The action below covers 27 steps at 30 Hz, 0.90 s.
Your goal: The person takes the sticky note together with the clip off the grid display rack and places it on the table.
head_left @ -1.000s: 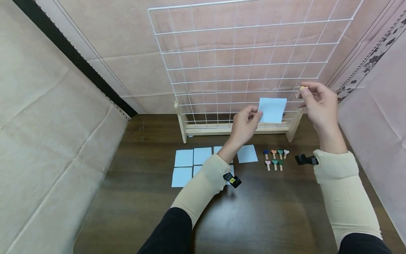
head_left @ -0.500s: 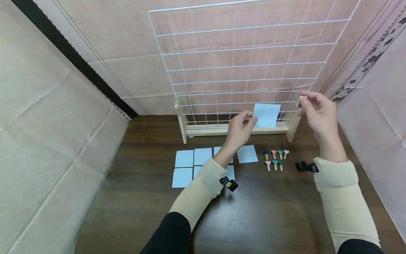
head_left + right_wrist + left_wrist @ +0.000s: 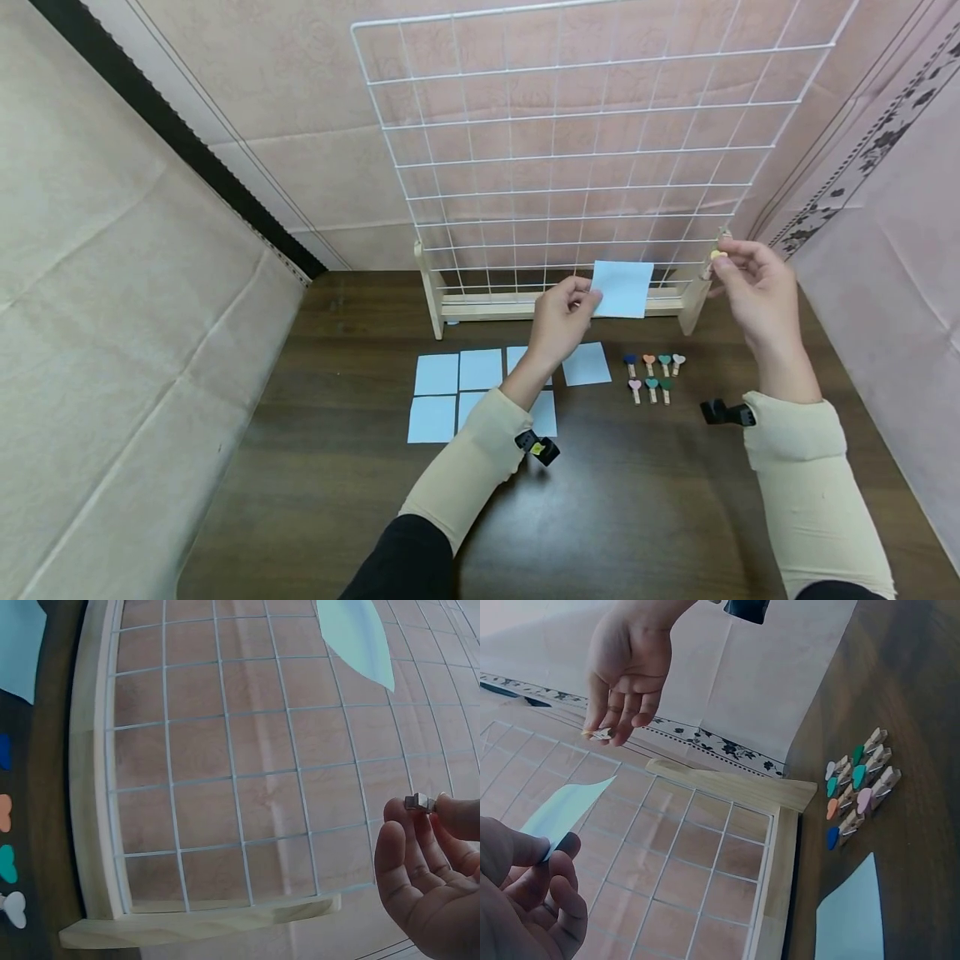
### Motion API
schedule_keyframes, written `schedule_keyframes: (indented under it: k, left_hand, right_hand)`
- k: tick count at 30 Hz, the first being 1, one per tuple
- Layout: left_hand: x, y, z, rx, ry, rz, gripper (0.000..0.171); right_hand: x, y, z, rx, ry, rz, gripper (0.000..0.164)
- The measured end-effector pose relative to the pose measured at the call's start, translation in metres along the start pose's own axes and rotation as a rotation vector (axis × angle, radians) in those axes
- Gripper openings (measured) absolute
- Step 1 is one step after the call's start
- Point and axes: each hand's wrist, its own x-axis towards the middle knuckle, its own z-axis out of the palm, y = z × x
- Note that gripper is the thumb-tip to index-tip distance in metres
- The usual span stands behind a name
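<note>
My left hand (image 3: 560, 321) pinches a light blue square of paper (image 3: 624, 289) by its left edge, holding it up in front of the lower part of a white wire grid (image 3: 551, 156). Off to the right, my right hand (image 3: 765, 292) pinches a small wooden clothespin with a yellow top (image 3: 717, 255) between thumb and fingers, beside the grid's right foot. In the left wrist view the paper (image 3: 570, 814) bends slightly away from the thumb. The right wrist view shows the end of the clothespin (image 3: 420, 802) at the fingertips.
Several blue paper squares (image 3: 437, 375) lie in rows on the dark wooden table (image 3: 637, 508), partly hidden by the left forearm. Right of them lie several clothespins with coloured heart tops (image 3: 650, 385). A wooden base (image 3: 495, 311) carries the grid. Pale cloth walls stand around.
Both hands have come down; the left hand has also drifted a little left with the paper. The paper and the clothespin stay held throughout.
</note>
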Motion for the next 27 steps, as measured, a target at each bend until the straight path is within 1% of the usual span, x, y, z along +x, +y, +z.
schedule_keyframes:
  k: [1,5,9,12,18,19,21,24,27]
  left_hand:
    - [-0.001,-0.001,0.0,0.003,0.0,-0.002,0.017]
    - [-0.005,-0.004,-0.003,0.016,0.002,-0.014,0.019]
    - [-0.01,-0.008,-0.006,0.026,0.012,-0.033,0.019]
    - [-0.013,-0.01,-0.009,0.021,0.026,-0.043,0.02]
    - [-0.023,-0.018,-0.011,0.008,0.029,-0.042,0.016]
    - [-0.025,-0.02,-0.011,0.005,0.028,-0.044,0.014]
    - [-0.028,-0.023,-0.011,0.004,0.026,-0.053,0.014]
    - [-0.033,-0.028,-0.012,0.006,0.029,-0.075,0.015]
    - [-0.037,-0.033,-0.013,0.012,0.029,-0.092,0.017]
  right_hand:
    - [-0.001,0.001,0.0,-0.014,0.0,0.006,0.017]
    - [-0.005,0.006,-0.002,-0.137,-0.003,0.018,0.019]
    - [-0.009,0.012,-0.004,-0.201,-0.008,0.033,0.019]
    - [-0.012,0.018,-0.006,-0.185,-0.016,0.043,0.019]
    - [-0.019,0.032,-0.009,-0.05,-0.042,0.072,0.017]
    - [-0.02,0.034,-0.01,-0.044,-0.045,0.081,0.016]
    - [-0.022,0.038,-0.01,-0.067,-0.05,0.089,0.015]
    - [-0.024,0.044,-0.011,-0.061,-0.054,0.103,0.015]
    - [-0.028,0.05,-0.012,-0.087,-0.065,0.113,0.015]
